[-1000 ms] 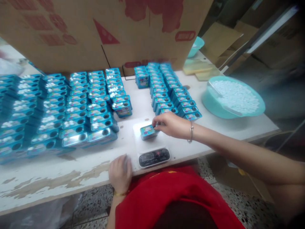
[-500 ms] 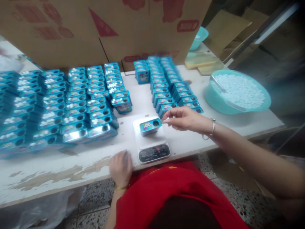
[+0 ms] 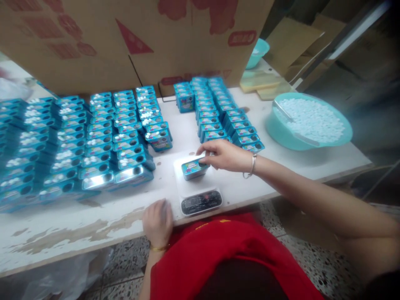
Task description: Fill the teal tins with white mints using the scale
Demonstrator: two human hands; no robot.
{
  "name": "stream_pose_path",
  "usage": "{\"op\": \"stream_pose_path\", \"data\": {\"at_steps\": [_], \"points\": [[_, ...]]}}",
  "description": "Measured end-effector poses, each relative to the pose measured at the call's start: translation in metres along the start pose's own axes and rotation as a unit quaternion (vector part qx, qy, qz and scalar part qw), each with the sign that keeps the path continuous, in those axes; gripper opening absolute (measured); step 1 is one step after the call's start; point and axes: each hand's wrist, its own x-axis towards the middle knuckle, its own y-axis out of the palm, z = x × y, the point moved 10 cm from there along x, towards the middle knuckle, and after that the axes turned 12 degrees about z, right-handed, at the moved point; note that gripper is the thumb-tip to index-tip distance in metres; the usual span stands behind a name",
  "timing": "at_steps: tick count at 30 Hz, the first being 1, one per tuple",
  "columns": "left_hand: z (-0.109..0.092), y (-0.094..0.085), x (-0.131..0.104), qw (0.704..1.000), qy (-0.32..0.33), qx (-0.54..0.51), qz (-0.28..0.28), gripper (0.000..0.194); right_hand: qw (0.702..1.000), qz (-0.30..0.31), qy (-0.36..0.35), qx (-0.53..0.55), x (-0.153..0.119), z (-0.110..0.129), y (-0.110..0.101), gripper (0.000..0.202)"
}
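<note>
A blue tin (image 3: 193, 169) stands on the white plate of a small scale (image 3: 201, 202) at the table's front edge. My right hand (image 3: 221, 156) is at the tin's right end, its fingers closed round that end of the tin, over the dark round opening. My left hand (image 3: 158, 221) rests at the table edge left of the scale, its fingers curled; whether anything is in them cannot be made out.
Rows of blue tins (image 3: 100, 146), many topped with white pellets, fill the left. More tins (image 3: 208, 112) stand behind the scale. A turquoise bowl (image 3: 281, 133) of white pellets sits at right. A large cardboard box (image 3: 103, 50) stands behind.
My right hand has moved left, from beside the tin onto its right end. My left hand has stayed at the table edge.
</note>
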Motion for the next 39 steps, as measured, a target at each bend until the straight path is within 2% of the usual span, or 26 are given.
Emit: {"op": "stream_pose_path", "data": {"at_steps": [3, 6, 10, 13, 15, 17, 20, 23, 26, 28, 30, 31, 33, 35, 37, 39], "points": [[0.001, 0.001, 0.000, 1.000, -0.003, 0.001, 0.000, 0.019, 0.984, -0.015, -0.018, 0.174, -0.009, -0.011, -0.008, 0.010], [0.002, 0.002, -0.001, 1.000, -0.004, 0.001, 0.002, 0.019, 0.937, -0.032, -0.024, 0.348, -0.025, -0.038, -0.010, 0.015], [0.002, 0.002, -0.002, 1.000, -0.007, -0.005, 0.005, 0.019, 0.869, -0.101, 0.036, 0.483, -0.054, -0.108, 0.003, 0.017], [0.004, 0.001, 0.000, 0.999, -0.012, -0.052, 0.013, 0.020, 0.815, -0.163, 0.071, 0.552, -0.074, -0.166, 0.021, 0.015], [0.005, -0.005, 0.007, 0.994, -0.017, -0.105, 0.014, 0.021, 0.792, -0.188, 0.092, 0.574, -0.084, -0.197, 0.036, 0.015], [-0.001, -0.018, 0.019, 0.990, -0.005, -0.143, 0.005, 0.022, 0.782, -0.201, 0.101, 0.582, -0.091, -0.216, 0.048, 0.014], [-0.028, -0.047, 0.051, 0.987, 0.057, -0.149, -0.014, 0.030, 0.779, -0.212, 0.095, 0.582, -0.097, -0.228, 0.059, 0.016], [-0.069, -0.063, 0.090, 0.983, 0.134, -0.124, 0.022, 0.046, 0.781, -0.221, 0.084, 0.578, -0.099, -0.228, 0.065, 0.020], [-0.112, -0.055, 0.122, 0.968, 0.211, -0.057, 0.121, 0.067, 0.783, -0.233, 0.079, 0.571, -0.099, -0.227, 0.068, 0.027], [-0.130, -0.040, 0.136, 0.945, 0.252, -0.009, 0.210, 0.058, 0.784, -0.241, 0.074, 0.567, -0.100, -0.226, 0.070, 0.029], [-0.135, -0.026, 0.152, 0.924, 0.268, 0.024, 0.274, 0.040, 0.784, -0.245, 0.069, 0.566, -0.100, -0.225, 0.072, 0.030], [-0.133, -0.023, 0.165, 0.921, 0.264, 0.037, 0.282, 0.034, 0.785, -0.246, 0.069, 0.565, -0.100, -0.226, 0.073, 0.030], [-0.124, -0.021, 0.202, 0.933, 0.240, 0.070, 0.259, 0.031, 0.787, -0.246, 0.073, 0.561, -0.100, -0.229, 0.076, 0.030], [-0.112, -0.018, 0.250, 0.949, 0.198, 0.110, 0.221, 0.031, 0.793, -0.245, 0.074, 0.552, -0.097, -0.230, 0.077, 0.029], [-0.101, -0.005, 0.299, 0.956, 0.156, 0.141, 0.204, 0.032, 0.801, -0.243, 0.076, 0.541, -0.095, -0.231, 0.077, 0.031], [-0.097, 0.016, 0.343, 0.958, 0.135, 0.153, 0.200, 0.032, 0.806, -0.243, 0.085, 0.533, -0.093, -0.230, 0.077, 0.034]]}}
